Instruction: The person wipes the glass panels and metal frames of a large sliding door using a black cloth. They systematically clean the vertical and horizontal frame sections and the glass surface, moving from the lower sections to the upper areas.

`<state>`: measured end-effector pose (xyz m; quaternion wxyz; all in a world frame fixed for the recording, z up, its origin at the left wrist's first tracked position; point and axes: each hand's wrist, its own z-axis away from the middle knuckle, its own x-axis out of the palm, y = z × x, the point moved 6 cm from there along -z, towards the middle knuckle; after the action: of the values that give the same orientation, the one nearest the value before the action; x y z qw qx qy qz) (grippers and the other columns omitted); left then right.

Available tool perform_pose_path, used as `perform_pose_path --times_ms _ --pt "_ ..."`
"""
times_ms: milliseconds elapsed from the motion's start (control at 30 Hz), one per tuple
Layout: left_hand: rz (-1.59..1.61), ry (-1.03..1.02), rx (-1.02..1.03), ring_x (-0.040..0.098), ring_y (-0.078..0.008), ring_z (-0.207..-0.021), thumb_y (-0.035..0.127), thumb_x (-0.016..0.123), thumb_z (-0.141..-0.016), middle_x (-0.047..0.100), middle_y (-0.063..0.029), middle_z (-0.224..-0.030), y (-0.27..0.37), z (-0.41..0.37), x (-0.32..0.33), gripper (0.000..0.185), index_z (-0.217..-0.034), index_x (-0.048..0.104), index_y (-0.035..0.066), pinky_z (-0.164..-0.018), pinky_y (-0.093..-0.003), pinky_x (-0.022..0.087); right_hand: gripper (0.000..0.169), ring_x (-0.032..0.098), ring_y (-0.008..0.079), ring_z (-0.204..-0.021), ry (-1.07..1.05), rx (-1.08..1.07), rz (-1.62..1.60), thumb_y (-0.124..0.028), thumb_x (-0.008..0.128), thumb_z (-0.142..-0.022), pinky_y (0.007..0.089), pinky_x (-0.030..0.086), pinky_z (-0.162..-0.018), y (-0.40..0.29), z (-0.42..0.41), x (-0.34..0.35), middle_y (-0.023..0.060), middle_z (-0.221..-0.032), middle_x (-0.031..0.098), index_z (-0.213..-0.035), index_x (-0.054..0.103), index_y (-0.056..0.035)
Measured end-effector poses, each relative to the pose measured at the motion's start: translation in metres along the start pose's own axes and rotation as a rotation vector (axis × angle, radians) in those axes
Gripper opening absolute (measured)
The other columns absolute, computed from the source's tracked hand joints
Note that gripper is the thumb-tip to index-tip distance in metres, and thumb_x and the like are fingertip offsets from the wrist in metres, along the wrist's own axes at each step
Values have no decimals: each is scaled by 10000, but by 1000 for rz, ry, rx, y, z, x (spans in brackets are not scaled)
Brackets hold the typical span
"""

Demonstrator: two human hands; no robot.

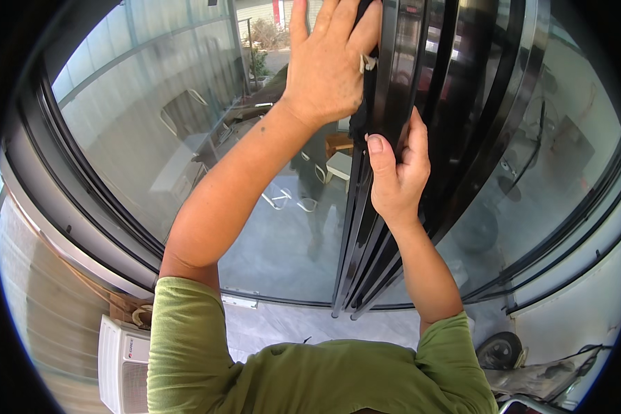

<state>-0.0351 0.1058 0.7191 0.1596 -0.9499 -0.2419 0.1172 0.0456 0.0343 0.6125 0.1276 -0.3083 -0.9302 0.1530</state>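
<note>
My left hand (pixel 327 64) is raised at the top of the view, back towards me, fingers spread. Its thumb side lies against black, ragged-edged material (pixel 358 121) along a dark, glossy door frame (pixel 393 77). Whether the hand presses on that material or the glass behind it is hidden. A small pale scrap (pixel 367 63) shows beside the thumb. Lower down, my right hand (pixel 401 173) grips the same upright, with the thumb on the near face and the fingers around the right edge. Large glass panes (pixel 284 248) stand on both sides of the frame.
A white Gree air-conditioner unit (pixel 127 362) stands at lower left. At lower right are a small black wheel (pixel 499 351) and a grey covered object (pixel 538 378). Through the glass I see a white stool (pixel 340 164) and a wooden box-like thing (pixel 337 142). Dark rails (pixel 108 207) curve along the left.
</note>
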Motion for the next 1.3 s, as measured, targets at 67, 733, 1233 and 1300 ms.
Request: perform_pose_path --times_ms 67,733,1233,1300 --pt "44 33 -25 340 -357 -1309 255 581 -758 418 -176 -1336 1 15 1 594 -1304 440 68 -1059 -586 163 519 584 85 -737 -4 34 -8 -88 625 -869 216 471 -699 -3 1 2 75 -902 648 -1323 406 37" --pt "-261 16 13 333 -324 -1342 213 622 -796 442 -116 -1346 -59 -29 -49 539 -1300 469 100 -1037 -570 231 533 592 144 -890 9 128 83 -120 621 -873 260 462 -826 -9 2 5 108 -1045 631 -1332 405 43" --pt "-198 194 172 400 -397 -1268 209 592 -842 451 -209 -1313 -72 -98 -47 504 -1261 473 -44 -1049 -519 319 580 528 147 -1068 0 156 23 -75 542 -877 252 395 -933 5 16 0 121 -1227 553 -1390 315 74" --pt "-255 207 153 426 -374 -1254 170 583 -822 472 -189 -1304 -90 -103 -52 483 -1255 496 -26 -1047 -519 323 576 533 147 -1051 -4 146 15 -87 542 -880 253 401 -925 3 13 3 109 -1205 560 -1389 321 70"
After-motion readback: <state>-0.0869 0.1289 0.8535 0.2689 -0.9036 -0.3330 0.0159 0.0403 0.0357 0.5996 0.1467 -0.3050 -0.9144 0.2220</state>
